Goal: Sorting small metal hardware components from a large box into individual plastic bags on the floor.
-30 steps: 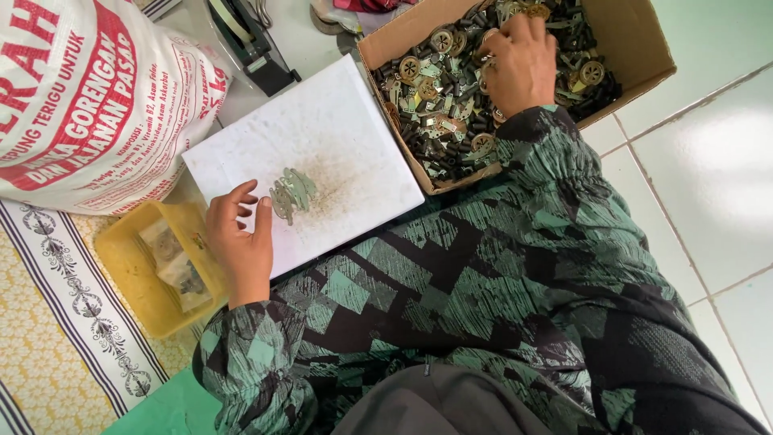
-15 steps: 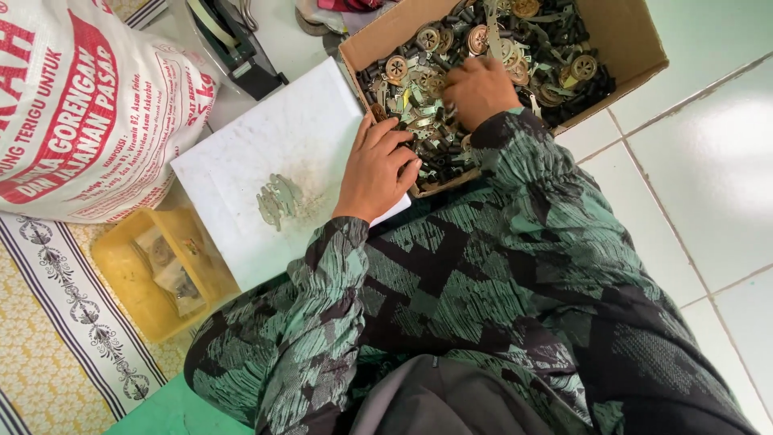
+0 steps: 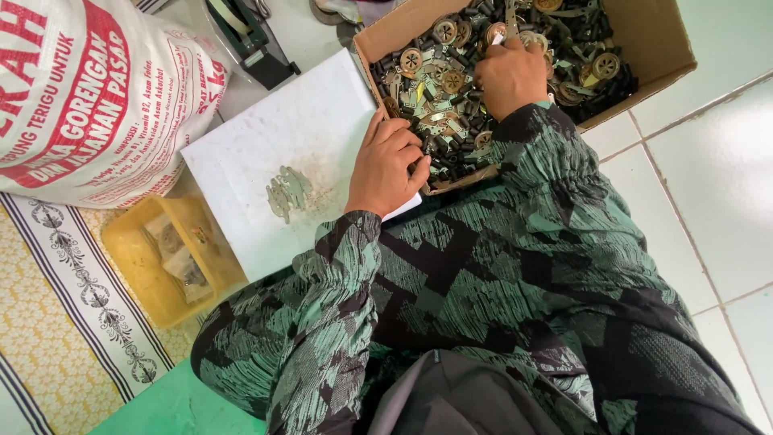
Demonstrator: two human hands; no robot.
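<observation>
A cardboard box (image 3: 662, 50) at the top holds several small metal parts (image 3: 435, 80), dark clips and round brass-coloured discs. My right hand (image 3: 511, 76) is deep in the box, curled with its fingers dug into the parts. My left hand (image 3: 386, 165) lies palm down over the box's near left edge, fingertips among the parts; what they hold is hidden. A white board (image 3: 282, 129) lies left of the box, with a small pile of grey-green pieces (image 3: 287, 192) on it.
A yellow tray (image 3: 133, 270) with small bags stands beside the board. A large printed sack (image 3: 88, 97) fills the upper left. A black tape dispenser (image 3: 250, 40) sits behind the board. A patterned mat (image 3: 56, 346) lies left, white floor tiles (image 3: 708, 177) right.
My left hand left the white board near the yellow tray and moved right to the box's edge. My right hand stayed in the box, shifting slightly among the parts.
</observation>
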